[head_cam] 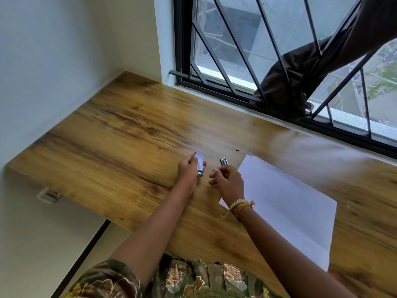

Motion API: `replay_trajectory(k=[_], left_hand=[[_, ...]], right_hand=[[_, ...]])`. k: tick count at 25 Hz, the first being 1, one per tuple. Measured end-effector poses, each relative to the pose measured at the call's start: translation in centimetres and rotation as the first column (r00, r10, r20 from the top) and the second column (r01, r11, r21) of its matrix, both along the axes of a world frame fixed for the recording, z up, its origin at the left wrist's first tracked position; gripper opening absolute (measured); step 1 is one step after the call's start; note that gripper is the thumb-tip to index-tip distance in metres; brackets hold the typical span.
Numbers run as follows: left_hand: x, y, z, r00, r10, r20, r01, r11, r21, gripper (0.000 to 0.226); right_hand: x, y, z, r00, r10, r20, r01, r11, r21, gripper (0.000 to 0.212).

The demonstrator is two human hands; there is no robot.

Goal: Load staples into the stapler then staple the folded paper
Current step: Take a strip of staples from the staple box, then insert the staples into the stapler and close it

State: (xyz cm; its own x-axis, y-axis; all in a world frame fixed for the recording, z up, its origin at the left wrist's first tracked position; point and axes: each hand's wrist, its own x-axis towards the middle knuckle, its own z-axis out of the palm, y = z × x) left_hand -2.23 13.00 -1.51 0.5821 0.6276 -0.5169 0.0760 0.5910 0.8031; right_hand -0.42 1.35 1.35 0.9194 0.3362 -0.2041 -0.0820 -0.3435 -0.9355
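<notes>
Patterned fabric [193,278] in green and brown, worn by the person, fills the near edge of the view, and two bare forearms reach from it across a wooden desk [120,130] set into a white-walled corner. Left hand [189,168]: fingers curled around a small blue-and-white object [200,163], apparently the staple box or the stapler itself; which of the two cannot be told at this size. It is held just above or on the desk, near the middle of the view. Right hand [228,180]: held just right of the left hand and apart from it, fingers loosely curled with thumb and forefinger drawn together; whether they pinch anything cannot be told. A bundle of pale and orange threads [239,206] circles the right wrist. Small metallic item [223,161] with a yellow end: lies on the desk just beyond the right hand, between the blue-and-white object and the paper; it may be part of the stapler. White paper [285,203]: lies flat on the desk to the right of both hands, its near left corner partly under the right wrist. Far side: a barred window [225,50] with a dark cloth [305,76] draped through the bars. Wall socket [50,195]: below the desk's left edge.
</notes>
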Motion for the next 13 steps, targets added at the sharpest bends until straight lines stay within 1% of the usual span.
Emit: replay_trajectory(k=[2,3,5,9,13], left_hand=[[0.4,0.4,0.5,0.984,0.047,-0.173,-0.006,0.972,0.235,0.029],[0.7,0.6,0.8,0.967,0.073,-0.243,0.010,0.946,0.324,0.026],[1.2,0.9,1.4,0.935,0.085,-0.346,0.080,0.896,0.438,0.022],[2.0,1.7,1.8,0.876,0.036,-0.481,0.244,0.827,0.506,0.017],[1.8,2.5,1.7,0.824,0.053,-0.565,0.339,0.753,0.564,0.008]], right_hand=[[0.3,-0.2,0.7,1.000,-0.013,0.024,0.013,0.999,0.030,0.007],[0.6,-0.3,1.0,0.999,-0.027,0.034,0.026,0.999,0.042,0.008],[1.5,-0.7,1.7,0.997,-0.052,0.049,0.049,0.996,0.075,0.009],[4.0,-1.7,2.7,0.990,-0.133,0.049,0.126,0.984,0.124,0.006],[5.7,-2.8,2.4,0.990,-0.131,-0.053,0.139,0.976,0.166,0.008]])
